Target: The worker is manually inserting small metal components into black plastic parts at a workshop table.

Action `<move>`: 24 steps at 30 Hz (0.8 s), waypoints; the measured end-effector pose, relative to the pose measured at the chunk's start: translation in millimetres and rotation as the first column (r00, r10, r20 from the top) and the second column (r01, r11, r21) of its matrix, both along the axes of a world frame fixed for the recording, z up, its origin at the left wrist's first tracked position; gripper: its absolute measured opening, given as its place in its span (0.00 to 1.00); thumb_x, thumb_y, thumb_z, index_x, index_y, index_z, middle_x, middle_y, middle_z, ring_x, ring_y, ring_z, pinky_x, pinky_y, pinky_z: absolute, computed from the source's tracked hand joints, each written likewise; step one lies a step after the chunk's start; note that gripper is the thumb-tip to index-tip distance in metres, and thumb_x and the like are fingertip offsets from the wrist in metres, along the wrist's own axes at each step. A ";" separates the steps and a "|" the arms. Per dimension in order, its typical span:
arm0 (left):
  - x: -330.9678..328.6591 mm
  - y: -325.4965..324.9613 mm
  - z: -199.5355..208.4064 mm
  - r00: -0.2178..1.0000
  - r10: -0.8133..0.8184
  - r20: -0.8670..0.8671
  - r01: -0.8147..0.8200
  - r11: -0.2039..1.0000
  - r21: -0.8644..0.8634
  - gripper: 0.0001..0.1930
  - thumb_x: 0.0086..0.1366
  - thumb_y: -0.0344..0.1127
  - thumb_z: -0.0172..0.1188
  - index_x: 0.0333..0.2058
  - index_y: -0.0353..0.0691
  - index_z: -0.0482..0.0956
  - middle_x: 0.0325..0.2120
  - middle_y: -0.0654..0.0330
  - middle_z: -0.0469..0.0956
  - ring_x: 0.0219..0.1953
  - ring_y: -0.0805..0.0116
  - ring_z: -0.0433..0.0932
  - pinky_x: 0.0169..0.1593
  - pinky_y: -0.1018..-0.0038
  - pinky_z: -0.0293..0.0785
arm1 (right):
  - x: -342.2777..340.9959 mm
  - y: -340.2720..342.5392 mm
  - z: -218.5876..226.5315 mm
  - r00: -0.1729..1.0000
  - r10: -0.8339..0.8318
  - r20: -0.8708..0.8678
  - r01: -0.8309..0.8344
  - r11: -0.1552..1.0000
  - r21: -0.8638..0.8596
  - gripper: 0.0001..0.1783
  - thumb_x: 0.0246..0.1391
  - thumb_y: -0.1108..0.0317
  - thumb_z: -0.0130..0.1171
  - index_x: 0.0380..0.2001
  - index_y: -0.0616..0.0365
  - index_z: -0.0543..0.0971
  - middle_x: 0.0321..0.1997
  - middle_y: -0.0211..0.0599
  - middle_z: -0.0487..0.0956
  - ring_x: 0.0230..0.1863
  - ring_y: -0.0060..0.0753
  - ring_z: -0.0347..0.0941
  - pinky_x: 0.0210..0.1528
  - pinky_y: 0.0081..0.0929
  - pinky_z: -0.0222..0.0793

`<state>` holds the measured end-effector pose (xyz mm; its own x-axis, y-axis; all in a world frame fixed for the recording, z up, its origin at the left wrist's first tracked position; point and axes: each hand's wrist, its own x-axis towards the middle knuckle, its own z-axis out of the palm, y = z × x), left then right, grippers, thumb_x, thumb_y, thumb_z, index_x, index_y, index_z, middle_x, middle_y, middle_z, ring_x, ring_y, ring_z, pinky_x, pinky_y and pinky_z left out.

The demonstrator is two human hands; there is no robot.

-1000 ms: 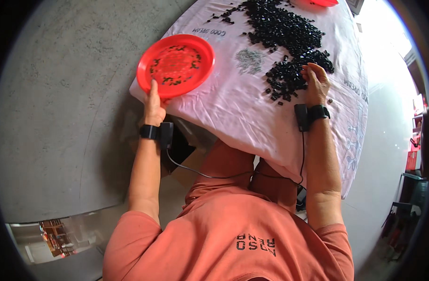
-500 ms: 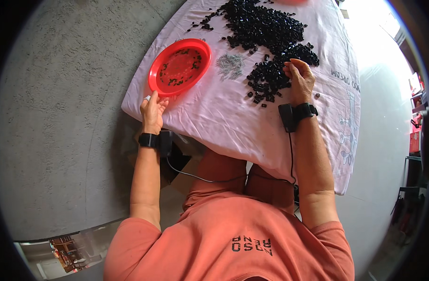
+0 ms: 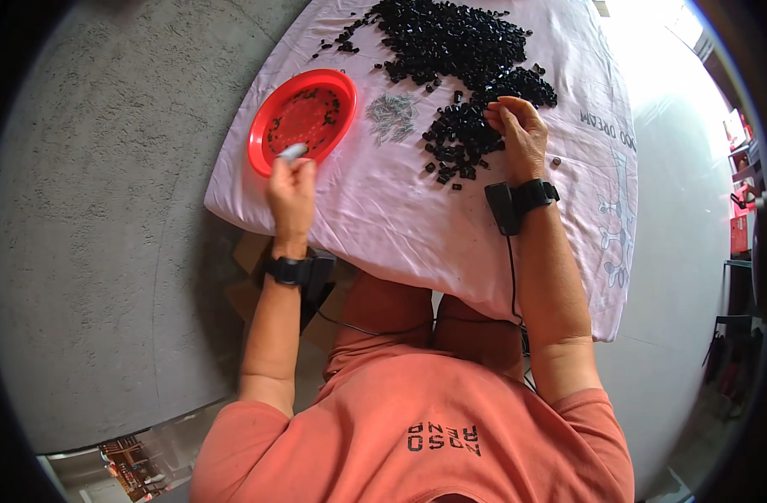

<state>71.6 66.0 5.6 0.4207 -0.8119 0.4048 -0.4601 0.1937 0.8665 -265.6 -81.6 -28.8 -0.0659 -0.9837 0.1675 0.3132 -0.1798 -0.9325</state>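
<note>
Your left hand (image 3: pixel 291 189) is closed around a small silvery piece (image 3: pixel 292 152), which sticks out above your curled fingers; you hold it just at the near rim of the red plate (image 3: pixel 264 126). The plate sits at the left edge of the table, on the pale pink cloth (image 3: pixel 383 210), and it holds a scatter of small dark bits on its bottom.

Your right hand (image 3: pixel 518 138) rests on the cloth further right, its fingers bent and drawn close together at the near side of the black pieces (image 3: pixel 455 138). The fingertips touch that small heap; whether they pinch a piece, you cannot tell from this view. Behind the small heap, toward the far edge of the table, lies the large pile of black pieces (image 3: pixel 450 38), with loose ones strewn out to its left.

Between the plate and the small heap lies a little cluster of grey metal pins (image 3: pixel 392 113), apart from both of your hands.

Each wrist wears a black band: the left band (image 3: pixel 287 270) has a dark box beside it, and the right band (image 3: pixel 534 194) has a black box (image 3: pixel 501 208) with a cable (image 3: pixel 512 277) running down toward your lap. The cloth hangs over the near edge of the table above your knees.
</note>
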 end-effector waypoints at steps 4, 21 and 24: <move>-62.6 -18.2 10.3 0.963 -0.212 0.169 0.171 0.958 0.229 0.10 0.65 0.25 0.60 0.45 0.33 0.81 0.31 0.65 0.81 0.32 0.78 0.79 0.39 0.79 0.76 | 0.8 2.7 2.2 0.998 0.028 -0.051 -0.031 0.999 -0.045 0.10 0.67 0.75 0.49 0.47 0.61 0.77 0.47 0.39 0.81 0.47 0.30 0.81 0.46 0.21 0.78; -115.7 -46.8 6.7 0.925 -0.293 0.243 0.238 0.943 0.231 0.09 0.59 0.25 0.62 0.39 0.36 0.78 0.26 0.56 0.83 0.28 0.66 0.84 0.33 0.70 0.78 | -19.1 -7.9 5.3 0.835 -0.050 0.548 0.002 0.996 0.088 0.15 0.69 0.73 0.45 0.55 0.68 0.71 0.54 0.55 0.78 0.54 0.45 0.78 0.56 0.35 0.77; -130.1 -43.3 7.9 0.912 -0.323 0.251 0.270 0.937 0.223 0.11 0.58 0.22 0.61 0.41 0.36 0.77 0.28 0.58 0.83 0.29 0.67 0.84 0.33 0.72 0.77 | -25.2 -12.3 0.8 0.775 -0.065 0.629 -0.012 0.993 0.117 0.15 0.68 0.73 0.46 0.54 0.67 0.71 0.53 0.55 0.78 0.52 0.44 0.79 0.54 0.33 0.78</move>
